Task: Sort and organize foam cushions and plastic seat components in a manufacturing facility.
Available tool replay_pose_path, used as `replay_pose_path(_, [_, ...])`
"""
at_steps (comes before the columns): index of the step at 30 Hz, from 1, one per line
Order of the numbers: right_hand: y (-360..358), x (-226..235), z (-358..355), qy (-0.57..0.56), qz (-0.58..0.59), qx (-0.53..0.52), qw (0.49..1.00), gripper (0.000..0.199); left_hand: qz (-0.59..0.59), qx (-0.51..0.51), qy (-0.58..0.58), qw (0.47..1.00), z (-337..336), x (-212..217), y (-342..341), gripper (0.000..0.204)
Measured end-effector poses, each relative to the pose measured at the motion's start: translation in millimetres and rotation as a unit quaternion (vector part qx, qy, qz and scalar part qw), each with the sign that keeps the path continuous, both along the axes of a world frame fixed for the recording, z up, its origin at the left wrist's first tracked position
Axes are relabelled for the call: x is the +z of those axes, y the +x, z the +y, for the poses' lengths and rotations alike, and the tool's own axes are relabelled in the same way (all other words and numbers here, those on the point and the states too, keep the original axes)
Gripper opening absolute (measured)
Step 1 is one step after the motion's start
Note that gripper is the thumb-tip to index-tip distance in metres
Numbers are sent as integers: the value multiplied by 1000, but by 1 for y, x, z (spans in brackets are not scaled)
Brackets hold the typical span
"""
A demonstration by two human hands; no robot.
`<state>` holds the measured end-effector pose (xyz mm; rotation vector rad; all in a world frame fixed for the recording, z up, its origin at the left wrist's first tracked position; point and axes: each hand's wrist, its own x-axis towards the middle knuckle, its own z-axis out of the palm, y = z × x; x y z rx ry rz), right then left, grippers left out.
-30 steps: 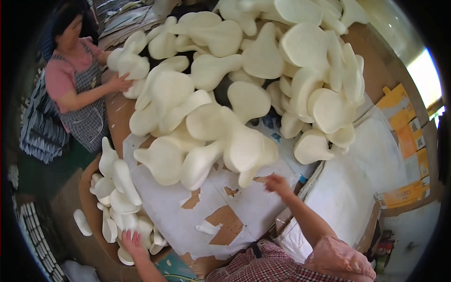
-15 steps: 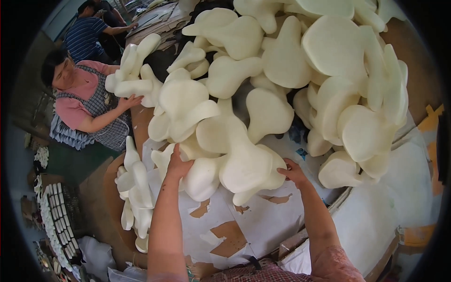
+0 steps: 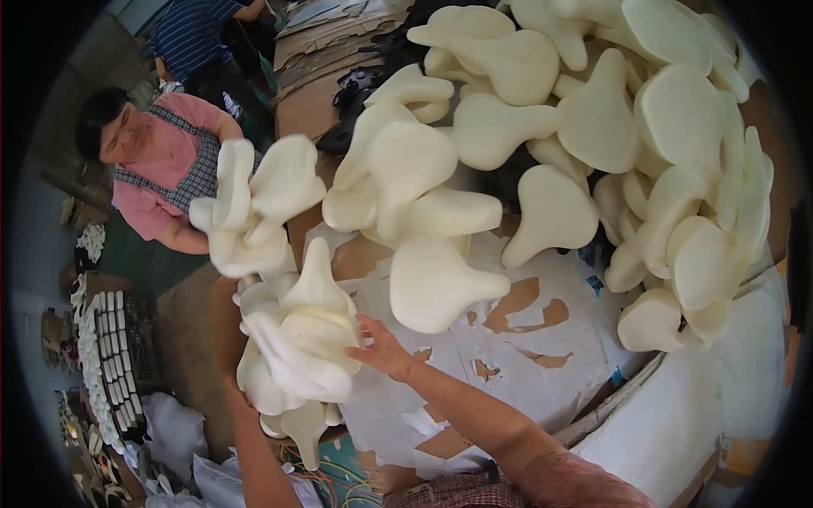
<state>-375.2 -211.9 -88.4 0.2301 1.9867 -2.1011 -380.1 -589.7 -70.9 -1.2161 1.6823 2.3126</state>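
Observation:
Between my two hands is a bundle of cream foam bicycle-saddle pads [image 3: 296, 351] at the table's left edge. My right hand [image 3: 383, 347] presses its fingers against the bundle's right side. On the other side, my left hand [image 3: 240, 400] grips from the lower left, its fingers mostly hidden by the foam. More pads [image 3: 303, 430] show just below the bundle. A single pad [image 3: 440, 288] lies on the table to the right of it, beside a small cluster of pads [image 3: 406, 169].
A big heap of pads [image 3: 593, 118] covers the table's far right. Torn white paper [image 3: 381, 389] lies over cardboard. At the left a co-worker in a checked apron [image 3: 199, 173] has an armful of pads [image 3: 254, 203]. Colored cords [image 3: 339, 478] and plastic bags [image 3: 174, 432] are below.
Both my hands have moved left with pads from the table's middle, over the left edge. My view has shifted too. The co-worker's armful now appears lower and nearer.

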Motion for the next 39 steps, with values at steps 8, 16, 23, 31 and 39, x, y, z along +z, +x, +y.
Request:
replay_pose_path(8, [27, -13, 216, 11, 29, -457, 889, 12, 202, -67, -550, 808, 117, 48, -31, 22])
replay_pose_path(16, [-40, -75, 295, -16, 1, -473, 881, 69, -101, -101, 117, 983, 320, -28, -214, 77])
replay_pose_path(23, [-49, -40, 228, 41, -5, -425, 904, 58, -44, -15, 60, 997, 351, -66, -232, 35])
replay_pose_path(31, [-22, -32, 182, 197, -75, -250, 945, 53, 67, 135, 103, 983, 301, -36, -135, 30])
replay_pose_path(39, [-29, -42, 19, 25, 58, -80, 995, 51, 77, 235, 26, 969, 86, -10, -12, 43])
